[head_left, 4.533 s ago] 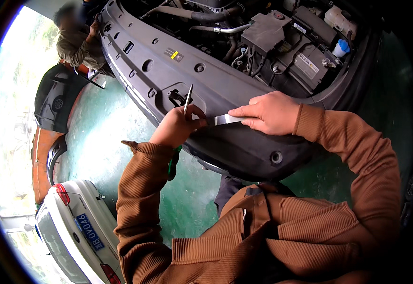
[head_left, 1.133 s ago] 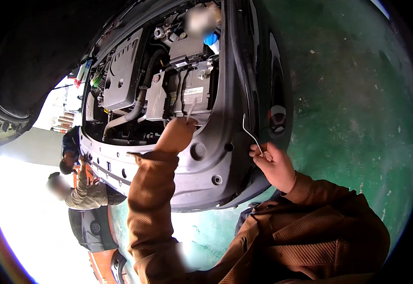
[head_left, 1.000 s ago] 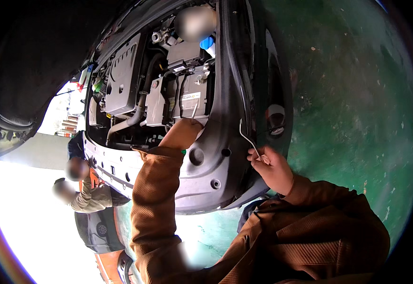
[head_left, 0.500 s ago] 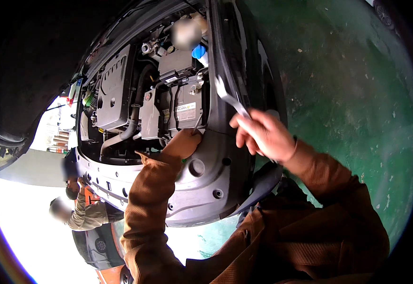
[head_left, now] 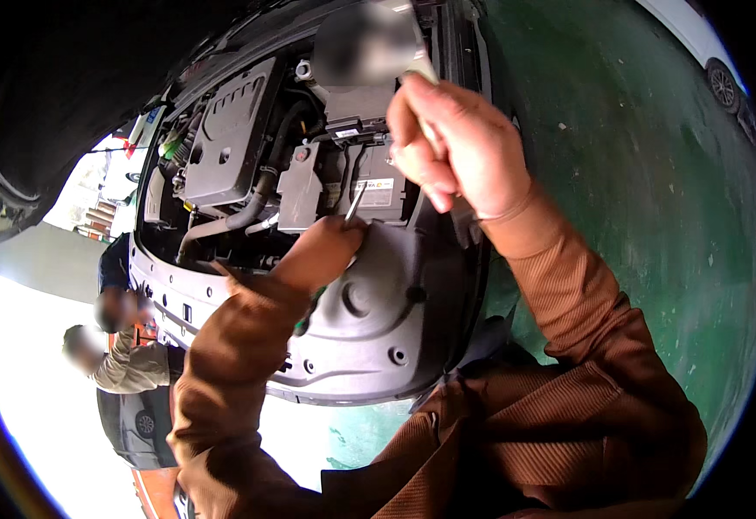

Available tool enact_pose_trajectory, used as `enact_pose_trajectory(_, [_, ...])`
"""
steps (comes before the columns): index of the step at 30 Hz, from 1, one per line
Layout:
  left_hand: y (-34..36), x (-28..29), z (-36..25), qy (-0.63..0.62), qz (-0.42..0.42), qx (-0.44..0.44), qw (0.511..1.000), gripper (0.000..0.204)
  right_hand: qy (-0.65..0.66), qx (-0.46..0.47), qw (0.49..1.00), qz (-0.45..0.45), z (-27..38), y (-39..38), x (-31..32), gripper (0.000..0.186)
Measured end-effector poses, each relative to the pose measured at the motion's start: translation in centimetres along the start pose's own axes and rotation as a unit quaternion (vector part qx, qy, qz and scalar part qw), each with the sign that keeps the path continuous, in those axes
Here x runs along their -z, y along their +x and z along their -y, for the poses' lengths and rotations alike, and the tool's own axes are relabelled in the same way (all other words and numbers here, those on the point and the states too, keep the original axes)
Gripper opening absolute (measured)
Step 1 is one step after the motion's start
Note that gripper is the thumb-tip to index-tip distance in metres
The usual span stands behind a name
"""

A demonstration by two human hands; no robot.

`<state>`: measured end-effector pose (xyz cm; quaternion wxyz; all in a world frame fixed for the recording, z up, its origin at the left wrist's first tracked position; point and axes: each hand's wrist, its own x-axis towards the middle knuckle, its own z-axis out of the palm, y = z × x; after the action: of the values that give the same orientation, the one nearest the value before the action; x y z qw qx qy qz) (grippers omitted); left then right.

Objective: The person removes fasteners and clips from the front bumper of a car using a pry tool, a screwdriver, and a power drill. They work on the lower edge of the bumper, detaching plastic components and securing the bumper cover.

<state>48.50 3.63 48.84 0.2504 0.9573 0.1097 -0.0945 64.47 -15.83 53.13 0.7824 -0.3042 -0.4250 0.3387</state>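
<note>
My left hand [head_left: 321, 251] grips a slim metal rod [head_left: 356, 204], its tip pointing up over the car battery [head_left: 378, 192], at the corner of the grey plastic front panel [head_left: 343, 359]. Raised high over the right side of the engine bay, my right hand [head_left: 460, 147] is curled round a flat metal tool [head_left: 421, 67], whose upper end lies in a blurred patch. Its fingers partly hide the battery's right side. Whether either tool touches the car cannot be told.
An open hood [head_left: 27, 104] overhangs the left. Two co-workers, one in khaki [head_left: 122, 363], one in dark clothing [head_left: 114, 259], are at the panel's far end. A white car [head_left: 672, 26] stands upper right on the green floor [head_left: 620, 199]. A dark car [head_left: 140, 432] is lower left.
My right hand has risen from beside the panel's right corner to high over the engine bay, still holding its tool. My left hand stays near the panel's inner edge with the rod.
</note>
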Motion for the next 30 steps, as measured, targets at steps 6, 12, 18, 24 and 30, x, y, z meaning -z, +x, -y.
enact_pose_trajectory(6, [0.6, -2.3, 3.3, -0.177, 0.011, 0.085, 0.980, 0.030, -0.100, -0.121, 0.981, -0.110, -4.8, -7.9, 6.5, 0.033])
enact_pose_trajectory(12, [0.4, -2.3, 3.5, 0.013, -0.046, 0.015, 0.999, 0.029, 0.024, -0.277, 0.948, -0.156, -8.0, -15.5, 4.7, 0.036])
enact_pose_trajectory(18, [-3.8, -0.7, -1.9, -0.064, -0.156, 0.086, 0.982, 0.027, -0.266, -0.116, 0.952, -0.098, -8.5, -13.7, 4.9, 0.033])
enact_pose_trajectory(24, [-19.0, -3.8, -10.5, -0.158, -0.286, 0.220, 0.919, 0.016, -0.243, -0.111, 0.948, -0.173, -8.5, -13.2, 3.3, 0.035])
enact_pose_trajectory(30, [-22.1, -17.7, -10.7, -0.479, -0.244, 0.309, 0.785, 0.019, -0.249, -0.122, 0.944, -0.181, -9.1, -13.6, 3.4, 0.039])
